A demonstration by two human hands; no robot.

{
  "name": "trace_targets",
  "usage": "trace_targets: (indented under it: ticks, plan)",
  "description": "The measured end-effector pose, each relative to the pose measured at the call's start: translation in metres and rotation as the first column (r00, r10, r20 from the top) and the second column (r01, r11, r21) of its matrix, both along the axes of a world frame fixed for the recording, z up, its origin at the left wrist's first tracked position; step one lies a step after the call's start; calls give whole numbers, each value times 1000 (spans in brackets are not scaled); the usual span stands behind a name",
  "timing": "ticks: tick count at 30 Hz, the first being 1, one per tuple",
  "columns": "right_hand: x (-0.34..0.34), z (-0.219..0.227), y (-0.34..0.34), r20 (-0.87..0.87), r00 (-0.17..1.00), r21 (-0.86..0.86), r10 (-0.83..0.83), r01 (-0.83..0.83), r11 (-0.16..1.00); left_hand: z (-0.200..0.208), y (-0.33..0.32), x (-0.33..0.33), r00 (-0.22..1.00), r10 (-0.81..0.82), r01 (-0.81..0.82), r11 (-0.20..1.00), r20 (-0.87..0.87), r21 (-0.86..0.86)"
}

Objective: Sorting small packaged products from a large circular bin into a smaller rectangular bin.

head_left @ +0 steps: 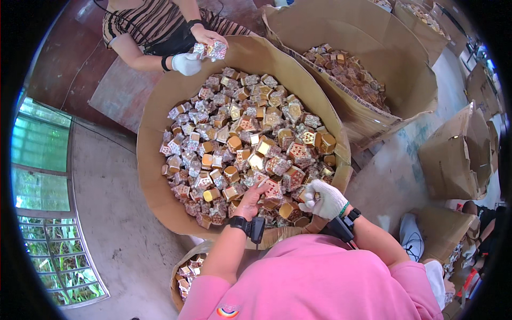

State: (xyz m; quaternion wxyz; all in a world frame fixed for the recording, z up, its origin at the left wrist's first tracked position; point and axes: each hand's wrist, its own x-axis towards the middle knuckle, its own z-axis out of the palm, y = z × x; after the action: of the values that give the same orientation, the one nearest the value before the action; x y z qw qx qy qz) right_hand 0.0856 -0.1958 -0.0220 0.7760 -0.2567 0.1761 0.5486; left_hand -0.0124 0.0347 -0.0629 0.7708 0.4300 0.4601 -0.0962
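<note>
My bare left hand [250, 201] is closed on the edge of a small block-shaped piece [272, 189] with a red-and-white patterned face, over the near side of a large round cardboard bin [151, 140]. To its right, my right hand [324, 199], in a white knit glove, is curled shut near the bin's rim. Something small and brownish shows between its fingers, too small to name. Under both hands lies a heap of small gold and patterned pieces [234, 143], many in shiny clear wrapping.
Across the bin, another person's hands [188, 63], one gloved, hold a wrapped piece [215, 50]. Another large cardboard bin [368, 37] with more pieces stands at far right. A smaller container of pieces [186, 274] sits at lower left. Cardboard boxes [453, 152] stand at right.
</note>
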Motion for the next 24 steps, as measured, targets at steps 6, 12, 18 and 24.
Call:
trace_targets:
  ticks: [6, 12, 18, 24]
  plan:
    - [0, -10, -1, -25, 1000, 61, 2, 0, 998, -36, 1, 4, 998, -1, -8, 987, 57, 160]
    - [3, -6, -1, -22, 1000, 36, 10, -9, 999, -18, 1, 3, 981, 105, -127, 983, 162, 131]
    - [2, 3, 8, 61, 997, 60, 51, -54, 997, 19, 23, -10, 961, -130, 62, 962, 243, 267]
    - [24, 22, 19, 700, 665, -231, 260, -134, 964, 103, 9, -8, 634, -754, 353, 86, -171, 932]
